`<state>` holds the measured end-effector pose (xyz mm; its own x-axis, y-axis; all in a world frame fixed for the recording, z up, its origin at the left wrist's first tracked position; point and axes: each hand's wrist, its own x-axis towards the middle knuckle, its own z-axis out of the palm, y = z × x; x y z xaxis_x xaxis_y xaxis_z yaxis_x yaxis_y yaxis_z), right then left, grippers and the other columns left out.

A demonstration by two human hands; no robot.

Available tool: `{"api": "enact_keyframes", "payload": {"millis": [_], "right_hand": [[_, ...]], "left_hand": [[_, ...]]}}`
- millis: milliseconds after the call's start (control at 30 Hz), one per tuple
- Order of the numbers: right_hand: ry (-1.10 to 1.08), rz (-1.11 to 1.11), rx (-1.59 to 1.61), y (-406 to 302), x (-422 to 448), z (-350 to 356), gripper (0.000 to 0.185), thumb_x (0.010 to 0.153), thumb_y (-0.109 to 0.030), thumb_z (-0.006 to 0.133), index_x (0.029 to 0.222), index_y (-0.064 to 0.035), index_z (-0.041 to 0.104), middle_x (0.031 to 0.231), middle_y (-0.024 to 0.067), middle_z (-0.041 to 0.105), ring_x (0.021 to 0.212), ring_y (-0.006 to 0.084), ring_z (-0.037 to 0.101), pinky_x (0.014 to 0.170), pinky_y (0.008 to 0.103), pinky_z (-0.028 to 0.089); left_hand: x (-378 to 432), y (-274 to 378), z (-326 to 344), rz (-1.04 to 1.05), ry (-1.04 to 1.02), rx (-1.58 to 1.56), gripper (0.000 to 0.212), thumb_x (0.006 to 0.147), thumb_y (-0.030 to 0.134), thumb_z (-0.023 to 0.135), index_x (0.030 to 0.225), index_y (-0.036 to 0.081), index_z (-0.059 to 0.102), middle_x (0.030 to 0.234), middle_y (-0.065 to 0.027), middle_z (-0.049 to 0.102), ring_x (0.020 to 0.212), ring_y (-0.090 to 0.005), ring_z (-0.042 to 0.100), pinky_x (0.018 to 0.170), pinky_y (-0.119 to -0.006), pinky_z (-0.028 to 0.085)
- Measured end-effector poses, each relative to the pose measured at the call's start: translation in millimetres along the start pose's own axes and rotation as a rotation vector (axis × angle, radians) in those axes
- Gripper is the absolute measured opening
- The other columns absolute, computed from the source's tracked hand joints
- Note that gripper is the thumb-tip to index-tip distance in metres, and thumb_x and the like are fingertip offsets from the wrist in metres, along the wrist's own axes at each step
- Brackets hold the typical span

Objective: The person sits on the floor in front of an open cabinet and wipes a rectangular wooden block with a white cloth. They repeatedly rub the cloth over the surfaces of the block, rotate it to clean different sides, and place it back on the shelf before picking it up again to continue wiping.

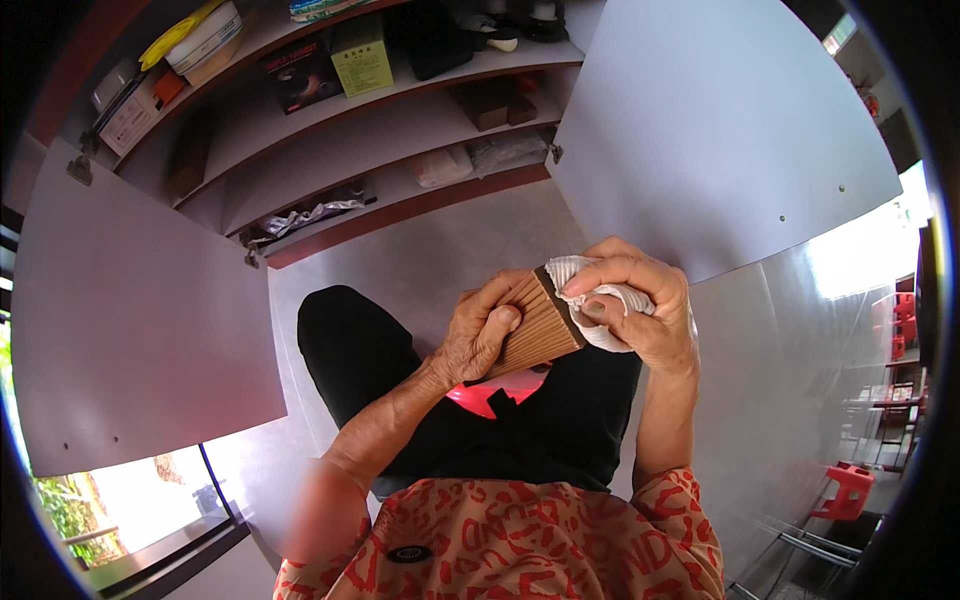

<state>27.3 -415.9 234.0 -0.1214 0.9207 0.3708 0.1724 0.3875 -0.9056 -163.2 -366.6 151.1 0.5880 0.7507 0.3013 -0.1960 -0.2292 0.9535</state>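
Observation:
My left hand (486,324) grips a brown, ribbed object (541,324), perhaps a folded fan or a wooden holder; its exact kind I cannot tell. The thumb lies on top of the ribs, and a dark band runs along the object's right end. Bunched in my right hand (634,304) is a white ribbed cloth (600,337), which touches that dark end. Both hands are above my lap, close to each other. Part of the cloth is hidden under the right fingers.
Ahead stands a cabinet with both doors open, the left door (150,322) and the right door (720,135). Its shelves (300,165) hold a yellow-green box (362,64), a dark box (302,75), brown boxes (487,105) and plastic packets (442,165). A red stool (847,491) stands at the right.

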Motion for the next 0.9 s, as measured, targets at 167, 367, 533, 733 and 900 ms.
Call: {"api": "enact_keyframes", "payload": {"millis": [167, 367, 533, 733, 900], "right_hand": [[0.251, 0.198, -0.002, -5.7, 7.6, 15.8, 0.017, 0.082, 0.005, 0.055, 0.096, -0.0002, 0.065, 0.078, 0.0035, 0.058, 0.056, 0.0031, 0.049, 0.044, 0.0165, 0.035], [0.228, -0.125, -0.198, -11.4, 8.6, 2.4, 0.020, 0.076, -0.001, 0.064, 0.095, -0.0046, 0.068, 0.093, 0.0060, 0.062, 0.077, 0.0104, 0.057, 0.065, 0.0253, 0.048], [-0.109, -0.270, -0.442, -22.3, 8.9, 7.2, 0.028, 0.069, -0.007, 0.073, 0.096, -0.0158, 0.071, 0.108, 0.0045, 0.060, 0.091, 0.0191, 0.059, 0.077, 0.0322, 0.050], [0.142, -0.009, -0.201, 10.9, 8.8, 3.0, 0.012, 0.083, -0.007, 0.062, 0.094, -0.0055, 0.066, 0.093, 0.0049, 0.062, 0.082, 0.0118, 0.057, 0.072, 0.0249, 0.046], [0.496, 0.302, -0.076, 5.1, 7.4, 10.9, 0.012, 0.090, -0.006, 0.055, 0.097, -0.0023, 0.063, 0.081, 0.0037, 0.061, 0.063, 0.0043, 0.052, 0.053, 0.0183, 0.042]], "left_hand": [[-4.2, -21.5, -4.8, -0.066, -0.022, -0.037, 0.046, 0.096, 0.040, 0.038, 0.112, 0.000, 0.054, 0.083, -0.0076, 0.057, 0.078, -0.0152, 0.055, 0.074, -0.028, 0.045], [3.3, -5.8, -0.7, -0.040, -0.017, 0.021, 0.046, 0.096, 0.040, 0.038, 0.112, 0.000, 0.054, 0.077, -0.0059, 0.055, 0.074, -0.0138, 0.053, 0.072, -0.028, 0.044], [2.4, -8.1, -1.4, -0.091, -0.115, -0.027, 0.047, 0.096, 0.042, 0.038, 0.113, 0.001, 0.054, 0.083, -0.0070, 0.058, 0.076, -0.0142, 0.055, 0.073, -0.029, 0.045], [2.4, -11.4, 5.4, -0.217, -0.066, -0.116, 0.057, 0.096, 0.050, 0.035, 0.113, 0.000, 0.055, 0.083, -0.0063, 0.061, 0.076, -0.0133, 0.059, 0.071, -0.026, 0.047], [7.8, -12.3, -5.0, -0.536, -0.117, -0.326, 0.068, 0.094, 0.060, 0.026, 0.107, -0.001, 0.055, 0.081, -0.0111, 0.063, 0.074, -0.0151, 0.062, 0.069, -0.029, 0.051]]}}
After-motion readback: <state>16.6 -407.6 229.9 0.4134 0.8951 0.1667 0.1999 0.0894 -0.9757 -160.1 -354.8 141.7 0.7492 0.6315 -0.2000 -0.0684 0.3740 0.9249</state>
